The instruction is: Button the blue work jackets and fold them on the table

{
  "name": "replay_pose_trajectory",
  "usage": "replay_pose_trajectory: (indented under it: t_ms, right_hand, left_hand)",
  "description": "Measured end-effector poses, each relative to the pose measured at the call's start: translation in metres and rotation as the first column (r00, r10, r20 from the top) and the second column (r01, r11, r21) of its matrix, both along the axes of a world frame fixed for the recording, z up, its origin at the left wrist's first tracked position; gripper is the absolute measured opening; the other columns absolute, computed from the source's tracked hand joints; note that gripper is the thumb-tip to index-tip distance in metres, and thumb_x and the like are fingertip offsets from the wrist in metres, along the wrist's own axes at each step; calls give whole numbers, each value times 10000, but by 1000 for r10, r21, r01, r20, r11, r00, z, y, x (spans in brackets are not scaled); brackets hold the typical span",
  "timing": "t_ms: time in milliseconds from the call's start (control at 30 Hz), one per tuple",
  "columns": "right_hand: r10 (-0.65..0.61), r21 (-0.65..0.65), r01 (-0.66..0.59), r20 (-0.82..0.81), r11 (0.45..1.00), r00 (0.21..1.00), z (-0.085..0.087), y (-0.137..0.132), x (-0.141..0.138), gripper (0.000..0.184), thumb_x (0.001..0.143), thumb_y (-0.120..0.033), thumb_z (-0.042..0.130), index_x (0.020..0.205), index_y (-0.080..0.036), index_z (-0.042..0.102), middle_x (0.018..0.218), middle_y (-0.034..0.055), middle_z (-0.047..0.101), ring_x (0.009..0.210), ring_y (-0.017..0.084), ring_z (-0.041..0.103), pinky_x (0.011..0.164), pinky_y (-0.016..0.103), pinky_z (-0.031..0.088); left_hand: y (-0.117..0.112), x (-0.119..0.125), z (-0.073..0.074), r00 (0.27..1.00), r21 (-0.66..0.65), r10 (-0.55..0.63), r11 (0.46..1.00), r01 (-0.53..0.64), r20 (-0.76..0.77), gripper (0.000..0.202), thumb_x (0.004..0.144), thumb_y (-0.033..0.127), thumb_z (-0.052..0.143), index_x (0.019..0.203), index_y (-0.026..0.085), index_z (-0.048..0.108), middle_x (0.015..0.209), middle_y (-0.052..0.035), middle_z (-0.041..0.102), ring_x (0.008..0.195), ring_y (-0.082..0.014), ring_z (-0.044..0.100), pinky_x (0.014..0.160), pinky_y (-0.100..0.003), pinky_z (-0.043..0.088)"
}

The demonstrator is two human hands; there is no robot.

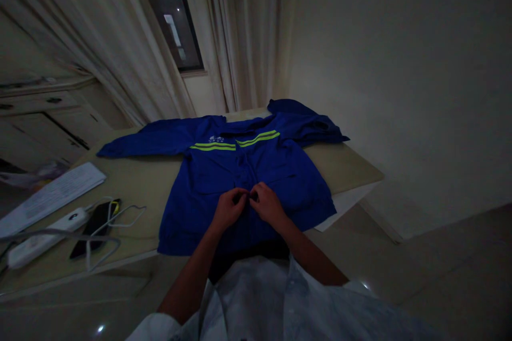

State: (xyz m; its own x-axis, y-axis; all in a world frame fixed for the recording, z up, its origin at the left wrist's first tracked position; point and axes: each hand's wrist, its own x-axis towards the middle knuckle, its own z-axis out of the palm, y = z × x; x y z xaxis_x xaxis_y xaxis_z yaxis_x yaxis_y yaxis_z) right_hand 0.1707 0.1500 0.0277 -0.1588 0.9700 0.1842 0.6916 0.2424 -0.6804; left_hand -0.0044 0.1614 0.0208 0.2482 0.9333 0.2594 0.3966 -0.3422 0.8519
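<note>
A blue jacket [212,170] with yellow-green stripes across its chest lies spread on the table, its front facing up and its collar away from me. Both sleeves reach out to the sides. My left hand [231,206] pinches the jacket's front edge at the middle, below the chest. Close against it, my right hand [264,202] pinches the same front opening from the other side. The fingertips of the two hands nearly touch. Whatever small part lies between them, such as a button, is too dark to make out.
On the table [156,184] to the left are a white power strip [48,237], a dark phone [95,229], a white cable [116,224] and folded papers [60,194]. Curtains [248,37] hang behind, beside a window [170,16]. A wall [400,90] stands at the right.
</note>
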Motion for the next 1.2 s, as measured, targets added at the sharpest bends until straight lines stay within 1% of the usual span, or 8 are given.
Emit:
replay_pose_trajectory:
  t_ms: [233, 400, 600, 767, 867, 1033, 1100, 1200]
  right_hand:
    - [-22, 43, 23, -26, 999, 999, -1, -4, 0, 69, 909, -160, 730, 904, -208, 681, 977, 22, 642, 844, 162, 628, 772, 276, 466]
    - [-15, 15, 16, -55, 1000, 998, 0, 1, 2, 77, 886, -166, 770, 896, -197, 701, 916, 11, 641, 769, 146, 606, 747, 269, 462]
    - [29, 31, -26, -104, 999, 994, -2, 5, 7, 116, 848, -114, 782, 856, -196, 699, 873, -3, 625, 756, 138, 592, 731, 266, 443]
    - [33, 34, -26, -238, 999, 971, -9, 9, 11, 131, 823, -86, 772, 805, -193, 700, 812, -15, 626, 733, 135, 603, 705, 258, 446]
    - [18, 37, -8, -262, 999, 965, -12, 10, 11, 118, 804, -86, 773, 801, -190, 718, 804, -11, 638, 739, 136, 613, 711, 260, 457]
    - [18, -132, -73, -373, 989, 928, -5, 17, 18, 38, 873, -184, 709, 874, -181, 747, 800, -4, 671, 651, 135, 615, 608, 250, 468]
    - [34, -136, -85, -343, 987, 939, 0, 24, 22, 45, 866, -185, 707, 880, -179, 750, 791, -2, 685, 655, 141, 622, 612, 252, 470]
    - [53, -39, -61, -177, 997, 983, 4, 33, 24, 71, 784, -123, 753, 817, -184, 741, 794, 2, 690, 709, 146, 626, 675, 256, 465]
  left_hand:
    - [5, -1, -4, 997, -79, -27, 996, 33, 68, 184, 880, 353, 672, 957, 210, 758, 932, -48, 801, 877, -217, 742, 816, -320, 564]
    - [10, -2, -6, 996, -124, -45, 991, 54, 72, 184, 853, 328, 685, 972, 208, 758, 946, -54, 803, 886, -222, 745, 825, -324, 564]
    - [6, -5, -4, 997, -44, -71, 996, 71, 0, 224, 938, 280, 552, 1029, 217, 747, 1008, -52, 791, 936, -209, 728, 866, -331, 549]
    - [3, -6, -8, 994, 10, -73, 997, 74, -76, 330, 870, 163, 607, 1167, 230, 735, 1062, -52, 784, 947, -207, 709, 896, -347, 541]
    - [3, -4, -8, 990, 56, -44, 997, 52, -130, 356, 852, 121, 616, 1163, 240, 742, 1034, -45, 785, 921, -206, 699, 873, -348, 534]
    - [8, 4, 3, 986, 85, -48, 994, 62, -163, 277, 872, 111, 592, 1047, 241, 763, 1004, -37, 788, 923, -205, 712, 873, -337, 527]
    - [11, 8, 5, 989, 81, -17, 996, 29, -148, 270, 872, 122, 597, 1054, 238, 759, 1000, -37, 790, 930, -209, 721, 872, -334, 531]
    - [14, 13, 1, 995, 53, 26, 998, -21, -98, 249, 867, 140, 603, 1045, 226, 753, 999, -43, 795, 928, -212, 734, 865, -331, 544]
